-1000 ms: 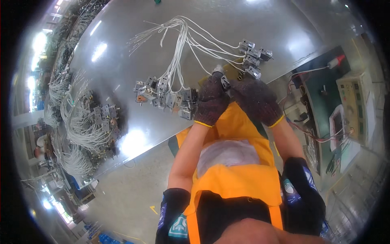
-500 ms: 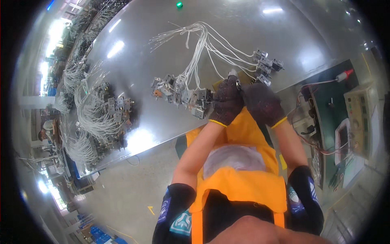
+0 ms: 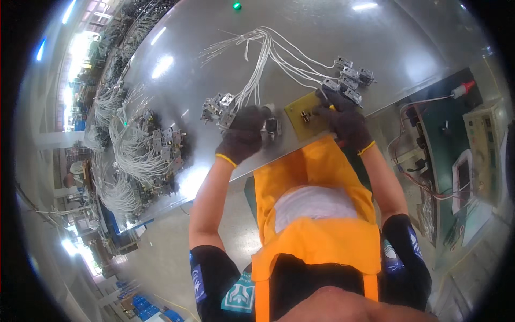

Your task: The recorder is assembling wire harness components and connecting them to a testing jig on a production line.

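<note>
My left hand (image 3: 244,134), in a dark glove with a yellow cuff, rests over the left cluster of small metal boxes (image 3: 212,109). Its fingertips are hidden among them. To the right, my right hand (image 3: 347,122), gloved the same way, is curled beside a second group of metal boxes (image 3: 348,83), its fingers against the nearest one. A small yellow bit shows in its grip, too little to name. White wires (image 3: 263,64) run from both groups to a bundle of loose ends. Between my hands lies a brass-coloured plate (image 3: 296,114) with small upright pins.
More wired metal boxes (image 3: 158,142) lie in a tangled heap on the left of the metal table (image 3: 204,155). On the right, a green side bench (image 3: 437,134) holds a beige instrument box (image 3: 483,139) and a red-tipped connector (image 3: 462,89) on a cable.
My hands have come apart: the left moved left onto the box cluster, the right slightly right. The plate is uncovered, and one more metal box lies at the right group.
</note>
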The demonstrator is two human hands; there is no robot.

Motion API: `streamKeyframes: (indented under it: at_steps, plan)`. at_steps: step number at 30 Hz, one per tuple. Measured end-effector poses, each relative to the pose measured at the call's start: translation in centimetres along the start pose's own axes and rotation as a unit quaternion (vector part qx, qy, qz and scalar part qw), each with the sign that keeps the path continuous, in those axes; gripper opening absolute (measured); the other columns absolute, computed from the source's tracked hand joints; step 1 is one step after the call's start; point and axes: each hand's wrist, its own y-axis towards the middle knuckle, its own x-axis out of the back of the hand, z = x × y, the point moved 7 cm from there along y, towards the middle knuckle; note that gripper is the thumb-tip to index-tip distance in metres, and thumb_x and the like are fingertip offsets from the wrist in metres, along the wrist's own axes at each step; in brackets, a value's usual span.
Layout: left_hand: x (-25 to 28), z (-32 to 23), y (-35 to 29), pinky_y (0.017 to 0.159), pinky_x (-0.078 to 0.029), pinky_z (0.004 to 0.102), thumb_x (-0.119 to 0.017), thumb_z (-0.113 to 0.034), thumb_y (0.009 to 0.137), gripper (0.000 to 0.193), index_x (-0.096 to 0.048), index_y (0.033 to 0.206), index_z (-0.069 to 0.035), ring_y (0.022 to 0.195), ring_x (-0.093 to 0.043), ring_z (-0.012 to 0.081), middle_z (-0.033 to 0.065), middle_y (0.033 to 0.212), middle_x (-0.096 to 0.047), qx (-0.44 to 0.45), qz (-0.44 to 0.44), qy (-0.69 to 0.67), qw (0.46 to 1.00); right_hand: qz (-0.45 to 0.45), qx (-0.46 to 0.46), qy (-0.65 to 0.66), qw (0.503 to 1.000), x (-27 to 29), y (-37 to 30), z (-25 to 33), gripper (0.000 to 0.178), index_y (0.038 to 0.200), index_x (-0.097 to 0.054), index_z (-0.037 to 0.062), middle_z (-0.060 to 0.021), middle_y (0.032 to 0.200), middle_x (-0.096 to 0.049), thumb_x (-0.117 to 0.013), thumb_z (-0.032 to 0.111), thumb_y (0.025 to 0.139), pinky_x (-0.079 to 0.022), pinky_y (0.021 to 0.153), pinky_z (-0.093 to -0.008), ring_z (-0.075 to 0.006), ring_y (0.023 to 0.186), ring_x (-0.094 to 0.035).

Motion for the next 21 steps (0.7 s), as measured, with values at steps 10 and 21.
streamKeyframes:
  at_steps: [10,21]
  plan:
    - [-3.2,-4.5,2.9,0.099,-0.045,0.0345,-0.074,-0.008,0.081,0.060,-0.047,0.134,-0.001,0.116,-0.055,0.0213,0.0123,0.126,-0.056,0.089,-0.242,-0.381,0.888,-0.012,-0.032,0.032,0.999,-0.9,1.1,-2.2,0.048,0.129,-0.059,0.0045,-0.0079,0.109,-0.066,-0.069,0.022,0.085,-0.049,0.086,-0.0318,-0.0168,0.095,-0.061]
    - [-7.3,-4.2,4.3,0.095,-0.048,0.0298,-0.064,-0.001,0.088,0.056,-0.041,0.138,-0.001,0.115,-0.055,0.0223,0.0154,0.127,-0.054,0.142,-0.233,-0.615,0.740,-0.014,0.036,-0.003,0.999,3.8,2.1,-0.3,0.035,0.123,-0.064,0.0039,-0.0064,0.115,-0.067,-0.064,0.019,0.092,-0.046,0.095,-0.0293,-0.0154,0.107,-0.060]
